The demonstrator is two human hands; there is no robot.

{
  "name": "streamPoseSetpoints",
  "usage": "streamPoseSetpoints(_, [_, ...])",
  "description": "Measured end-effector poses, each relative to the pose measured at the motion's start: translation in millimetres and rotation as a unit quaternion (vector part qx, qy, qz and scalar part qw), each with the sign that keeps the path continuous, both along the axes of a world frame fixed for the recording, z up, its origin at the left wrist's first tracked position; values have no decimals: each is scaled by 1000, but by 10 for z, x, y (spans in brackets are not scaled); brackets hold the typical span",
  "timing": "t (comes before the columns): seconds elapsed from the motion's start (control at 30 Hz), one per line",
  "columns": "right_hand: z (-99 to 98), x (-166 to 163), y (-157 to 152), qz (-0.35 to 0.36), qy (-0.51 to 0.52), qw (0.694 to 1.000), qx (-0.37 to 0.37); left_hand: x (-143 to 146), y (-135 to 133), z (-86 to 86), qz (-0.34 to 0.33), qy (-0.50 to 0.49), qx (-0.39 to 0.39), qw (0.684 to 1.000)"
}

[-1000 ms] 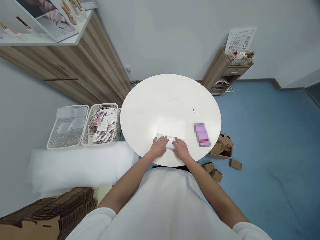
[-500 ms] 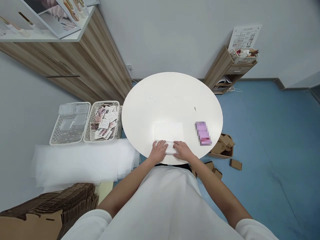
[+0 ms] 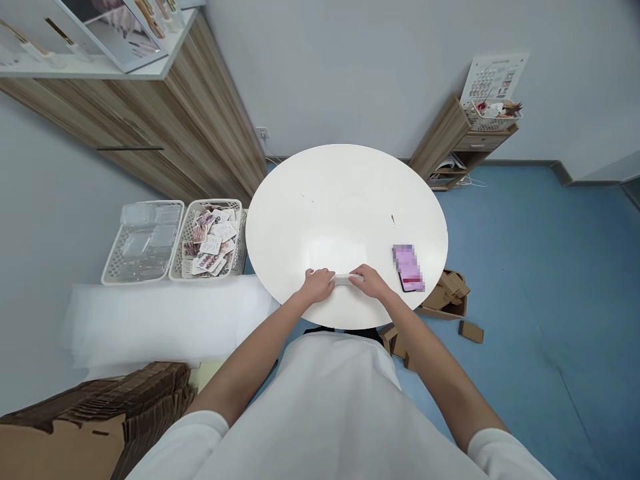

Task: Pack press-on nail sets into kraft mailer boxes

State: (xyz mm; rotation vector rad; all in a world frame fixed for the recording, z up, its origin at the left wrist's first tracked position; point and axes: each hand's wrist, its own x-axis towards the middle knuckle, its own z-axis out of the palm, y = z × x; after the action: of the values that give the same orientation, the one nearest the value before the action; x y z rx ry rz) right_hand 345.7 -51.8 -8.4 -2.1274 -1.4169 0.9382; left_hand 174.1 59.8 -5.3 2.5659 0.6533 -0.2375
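Both hands hold a small white roll (image 3: 343,279), which looks like a sheet wrapped round something, near the front edge of the round white table (image 3: 345,177). My left hand (image 3: 319,285) is closed on its left end, and my right hand (image 3: 369,281) grips the right end. What lies inside the roll is hidden. Just beyond it a paler rectangle shows on the tabletop; whether it is a flat sheet or glare I cannot tell. To the right of my right hand lies a phone (image 3: 409,267) with a blurred purple screen.
At left stand a basket of clear plastic boxes (image 3: 143,243) and a basket of printed cards (image 3: 210,243). White translucent sheets (image 3: 160,323) and folded brown cardboard (image 3: 100,413) lie nearer. A carton of small brown boxes (image 3: 447,293) sits on the floor at right.
Both hands have moved slightly forward, away from my body, with the white piece. It looks narrower and more tightly rolled now. The phone has not moved on the table.
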Motion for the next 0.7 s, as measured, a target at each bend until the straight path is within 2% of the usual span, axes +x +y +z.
streamPoseSetpoints(0.2, [-116, 31, 146, -119, -58, 991, 2, 5, 189, -64, 94, 5, 39, 995])
streamPoseSetpoints(0.5, [-357, 66, -54, -244, -74, 966, 29, -50, 338, -148, 217, 7, 44, 975])
streamPoseSetpoints(0.6, [-368, 16, -167, -297, -46, 951, 75, -68, 279, -101, 214, -23, 100, 971])
streamPoseSetpoints(0.7, [-372, -137, -363, -377, 59, 921, 78, -73, 130, -67, 138, -71, 142, 978])
